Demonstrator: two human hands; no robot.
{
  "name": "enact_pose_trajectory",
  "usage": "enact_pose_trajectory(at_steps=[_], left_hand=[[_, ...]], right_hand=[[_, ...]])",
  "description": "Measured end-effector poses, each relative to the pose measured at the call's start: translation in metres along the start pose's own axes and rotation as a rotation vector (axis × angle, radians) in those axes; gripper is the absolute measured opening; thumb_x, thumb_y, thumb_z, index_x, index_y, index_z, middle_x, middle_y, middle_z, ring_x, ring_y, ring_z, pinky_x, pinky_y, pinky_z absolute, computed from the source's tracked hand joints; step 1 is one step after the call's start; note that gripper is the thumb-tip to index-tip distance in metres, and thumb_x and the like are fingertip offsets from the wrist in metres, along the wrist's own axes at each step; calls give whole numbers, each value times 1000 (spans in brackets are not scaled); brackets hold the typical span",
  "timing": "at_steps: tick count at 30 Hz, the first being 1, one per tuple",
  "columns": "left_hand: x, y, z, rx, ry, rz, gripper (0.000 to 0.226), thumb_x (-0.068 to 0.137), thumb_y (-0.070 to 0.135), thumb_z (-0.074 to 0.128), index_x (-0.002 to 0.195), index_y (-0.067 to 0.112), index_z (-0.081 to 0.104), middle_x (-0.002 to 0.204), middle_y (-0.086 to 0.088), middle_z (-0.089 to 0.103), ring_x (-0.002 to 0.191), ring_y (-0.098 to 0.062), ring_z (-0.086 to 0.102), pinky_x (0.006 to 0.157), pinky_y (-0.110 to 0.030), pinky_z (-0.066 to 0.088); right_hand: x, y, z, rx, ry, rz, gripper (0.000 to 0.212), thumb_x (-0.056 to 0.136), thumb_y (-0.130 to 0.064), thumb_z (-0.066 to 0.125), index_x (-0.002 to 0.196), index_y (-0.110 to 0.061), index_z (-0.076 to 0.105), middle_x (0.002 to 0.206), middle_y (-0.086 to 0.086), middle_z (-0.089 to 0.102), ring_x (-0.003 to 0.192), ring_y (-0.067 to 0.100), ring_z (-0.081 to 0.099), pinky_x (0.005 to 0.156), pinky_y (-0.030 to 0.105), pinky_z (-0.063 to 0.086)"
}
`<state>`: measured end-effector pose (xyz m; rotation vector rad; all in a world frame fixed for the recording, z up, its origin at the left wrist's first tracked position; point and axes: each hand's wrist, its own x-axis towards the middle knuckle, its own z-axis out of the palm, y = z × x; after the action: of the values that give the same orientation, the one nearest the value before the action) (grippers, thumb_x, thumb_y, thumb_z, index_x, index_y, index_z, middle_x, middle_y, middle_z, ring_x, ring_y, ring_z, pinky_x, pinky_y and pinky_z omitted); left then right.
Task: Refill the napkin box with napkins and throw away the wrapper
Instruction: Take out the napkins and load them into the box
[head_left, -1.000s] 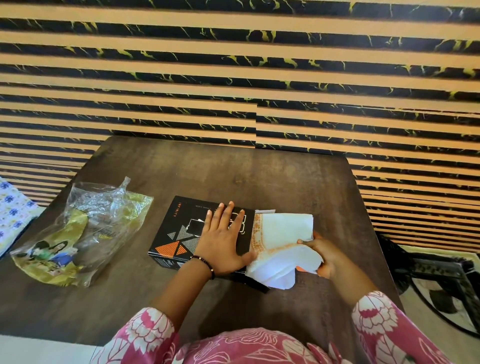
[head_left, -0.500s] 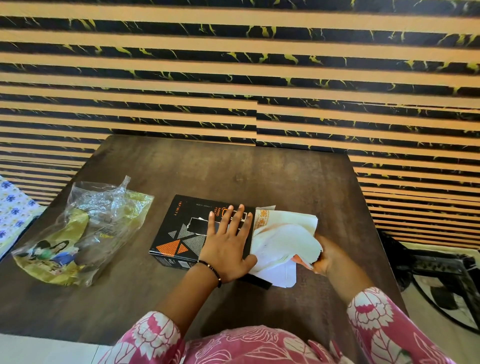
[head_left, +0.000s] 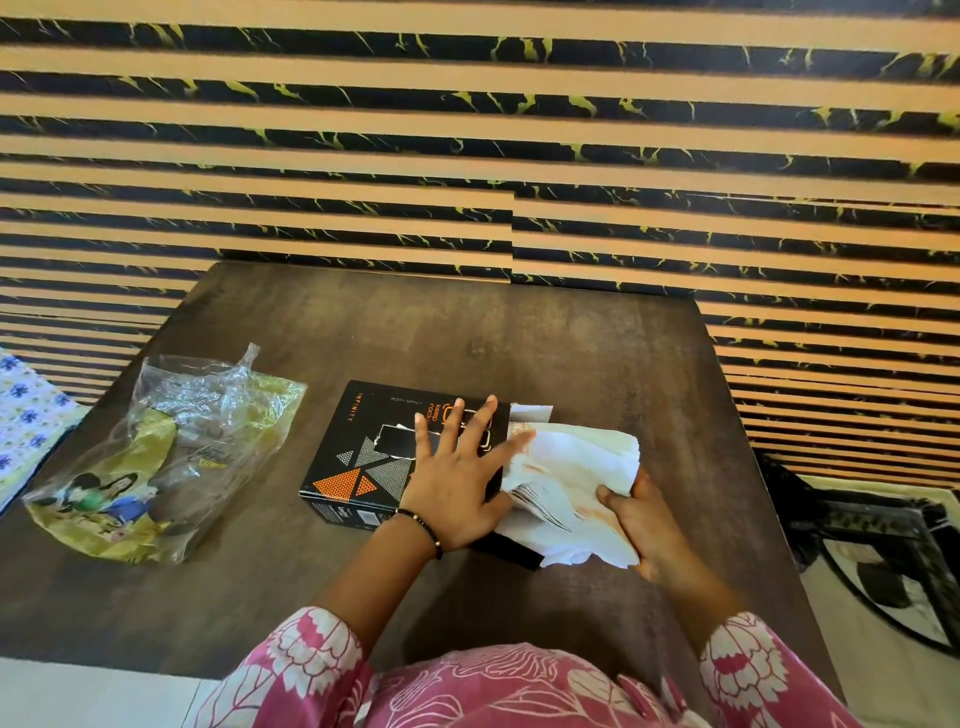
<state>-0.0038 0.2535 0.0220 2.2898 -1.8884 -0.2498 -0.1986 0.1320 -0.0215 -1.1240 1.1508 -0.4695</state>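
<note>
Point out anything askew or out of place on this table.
The napkins are the odd part: the stack is bent and fanned at the black box's right end, mostly outside it, gripped by the right hand while the left hand lies flat on the lid. The empty wrapper lies crumpled at the table's left, not thrown away.

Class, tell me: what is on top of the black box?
The left hand lies flat on the black box, fingers spread, covering part of its lid. The right hand holds napkins at its right end. What the box holds cannot be seen.
</note>
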Motion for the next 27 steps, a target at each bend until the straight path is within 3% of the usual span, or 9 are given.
enact_pose_trajectory(at_steps=[2, 4, 10, 13, 15, 19, 23, 27], left_hand=[[-2, 0, -4, -56, 3, 54, 57, 69, 55, 25, 118, 47, 51, 158, 7, -1, 144, -27, -9, 105, -69, -13], [-3, -2, -6, -112, 18, 74, 51, 69, 56, 27, 106, 45, 61, 157, 12, 5, 145, -24, -10, 105, -69, -15], [-2, 4, -4, -8, 5, 9, 63, 81, 66, 9, 109, 46, 62, 157, 11, 5, 145, -25, -10, 105, -67, -17], [1, 11, -5, 6, -42, -42, 41, 85, 58, 29, 106, 46, 62, 157, 10, 3, 144, -28, -11, 103, -70, -16], [2, 14, -5, 20, -64, -55, 32, 82, 52, 42, 107, 46, 62, 158, 10, 0, 144, -30, -13, 100, -71, -17], [1, 14, -3, 39, -69, -64, 35, 81, 51, 45, 114, 45, 56, 158, 9, -1, 144, -31, -14, 100, -72, -17], [1, 13, 1, 35, -14, -80, 60, 84, 51, 40, 141, 40, 23, 158, 8, 4, 145, -28, -8, 104, -70, -14], [1, 14, 2, 45, 7, -114, 65, 88, 47, 28, 147, 24, 9, 158, 9, 3, 145, -23, -8, 105, -67, -13]], right_hand=[[3, 0, -1, 41, -3, 21, 43, 88, 1, 50, 127, -18, 49, 117, 11, 63, 103, 30, 63, 81, 45, 54], [9, -2, -4, 92, -14, 77, 42, 88, 0, 51, 126, -17, 49, 117, 14, 63, 102, 34, 62, 82, 49, 53], [28, -9, -11, 142, -61, 283, 43, 87, -2, 53, 127, -18, 47, 120, 22, 59, 91, 39, 63, 64, 48, 54], [34, -11, -15, 175, -71, 325, 46, 87, -2, 52, 129, -19, 46, 123, 23, 57, 89, 39, 63, 65, 48, 54], [33, -14, -15, 199, -78, 352, 45, 88, -2, 51, 128, -21, 46, 118, 22, 57, 83, 36, 62, 57, 43, 55], [28, -18, -14, 230, -93, 373, 47, 88, -3, 51, 130, -22, 44, 108, 19, 59, 79, 34, 62, 52, 40, 54], [11, -19, 4, 154, 80, 233, 40, 87, 1, 50, 122, -20, 48, 113, 15, 61, 94, 37, 62, 66, 47, 55], [-21, -17, 30, 110, 191, 36, 41, 88, 4, 48, 123, -18, 47, 110, 7, 60, 89, 23, 61, 65, 33, 52]])
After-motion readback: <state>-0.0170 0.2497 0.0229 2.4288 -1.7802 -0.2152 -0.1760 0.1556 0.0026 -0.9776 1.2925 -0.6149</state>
